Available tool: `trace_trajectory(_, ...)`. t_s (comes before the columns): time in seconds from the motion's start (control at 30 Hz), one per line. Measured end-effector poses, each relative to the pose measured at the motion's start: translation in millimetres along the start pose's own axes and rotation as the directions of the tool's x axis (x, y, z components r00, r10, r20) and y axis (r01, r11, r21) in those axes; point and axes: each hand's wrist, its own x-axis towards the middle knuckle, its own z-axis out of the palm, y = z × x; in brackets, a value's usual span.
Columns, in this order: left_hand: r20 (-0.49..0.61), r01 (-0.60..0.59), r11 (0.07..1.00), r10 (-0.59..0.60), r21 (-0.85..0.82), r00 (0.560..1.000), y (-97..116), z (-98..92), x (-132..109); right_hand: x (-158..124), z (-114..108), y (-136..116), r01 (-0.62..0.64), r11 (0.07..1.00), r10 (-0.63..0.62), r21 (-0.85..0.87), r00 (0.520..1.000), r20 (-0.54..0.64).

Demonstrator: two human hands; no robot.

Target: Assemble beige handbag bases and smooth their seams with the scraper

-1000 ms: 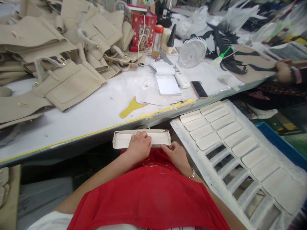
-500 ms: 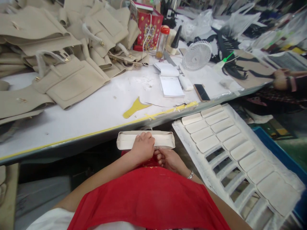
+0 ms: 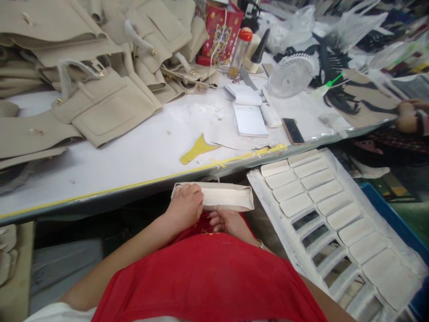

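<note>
A long, narrow cream-coloured bag body point(image 3: 228, 196), its opening facing up and its pale inside showing, rests at my lap below the table edge. My left hand point(image 3: 186, 205) is closed over its left part, fingers bent into the opening and knuckles up. At the middle of the near rim, my right hand point(image 3: 231, 222) pinches the edge, thumb on top and fingers curled beneath. The lower side of the piece is hidden by my hands and the red apron point(image 3: 214, 277).
Beige handbags point(image 3: 110, 107) pile up on the left of the white table point(image 3: 134, 165). A yellow template point(image 3: 199, 149), a notepad point(image 3: 251, 120), a phone point(image 3: 292, 131) and a fan point(image 3: 291, 75) lie rightward. A slatted board point(image 3: 268, 197) with cream pieces stands at right, near another person's hand point(image 3: 407, 117).
My left hand has slid from the middle of the bag body to its left part. My right hand stays at the near rim, its fingers slightly looser. The whole view has shifted a little.
</note>
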Motion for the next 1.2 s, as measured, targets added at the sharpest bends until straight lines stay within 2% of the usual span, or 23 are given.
trace_trajectory(0.23,-0.02,0.036,0.998,-0.037,-0.048,0.999,-12,-1.7,-12,9,22,6,0.0,0.994,0.007,-0.11,0.998,0.065)
trace_trajectory(0.37,-0.041,0.021,0.997,-0.024,-0.068,0.999,-14,1.5,-13,20,36,15,0.116,0.979,-0.084,-0.168,0.979,0.187)
trace_trajectory(0.47,-0.075,0.007,0.997,-0.013,-0.077,0.997,-20,2.6,-20,22,47,19,0.173,0.973,-0.138,-0.156,0.967,0.213)
trace_trajectory(0.63,-0.174,0.06,0.997,-0.067,-0.045,0.982,-36,4.1,-38,20,68,18,0.124,0.979,-0.098,-0.163,0.982,0.163)
trace_trajectory(0.73,-0.207,0.016,0.995,-0.037,-0.102,0.978,-42,6.2,-43,22,78,17,0.08,0.983,-0.051,-0.164,0.984,0.172)
trace_trajectory(0.83,-0.272,-0.041,0.993,0.009,-0.112,0.962,-44,9.2,-43,24,83,20,0.092,0.986,-0.063,-0.138,0.977,0.203)
trace_trajectory(0.9,-0.299,-0.06,0.995,0.033,-0.082,0.954,-45,11.7,-43,22,79,19,0.096,0.987,-0.055,-0.13,0.957,0.284)
trace_trajectory(0.97,-0.318,-0.048,0.998,0.034,-0.036,0.948,-46,14.6,-45,13,69,11,0.092,0.984,-0.02,-0.149,0.904,0.427)
trace_trajectory(1.03,-0.34,-0.026,0.999,0.031,0.018,0.94,-47,17.5,-46,1,53,-10,0.132,0.974,-0.009,-0.183,0.833,0.554)
trace_trajectory(1.07,-0.346,-0.032,0.998,0.046,0.045,0.937,-45,18.9,-45,-5,45,-26,0.197,0.959,-0.047,-0.202,0.816,0.576)
trace_trajectory(1.1,-0.339,-0.053,0.996,0.073,0.068,0.938,-42,20.1,-43,-9,38,-44,0.293,0.923,-0.107,-0.25,0.818,0.565)
trace_trajectory(1.13,-0.316,-0.084,0.993,0.107,0.085,0.943,-38,21.4,-40,-9,32,-64,0.43,0.844,-0.222,-0.321,0.824,0.521)
trace_trajectory(1.17,-0.278,-0.117,0.989,0.138,0.092,0.95,-32,22.8,-35,-6,27,-85,0.557,0.687,-0.351,-0.467,0.817,0.458)
trace_trajectory(1.2,-0.231,-0.148,0.985,0.165,0.089,0.959,-25,24.4,-29,2,25,-104,0.596,0.443,-0.479,-0.67,0.789,0.385)
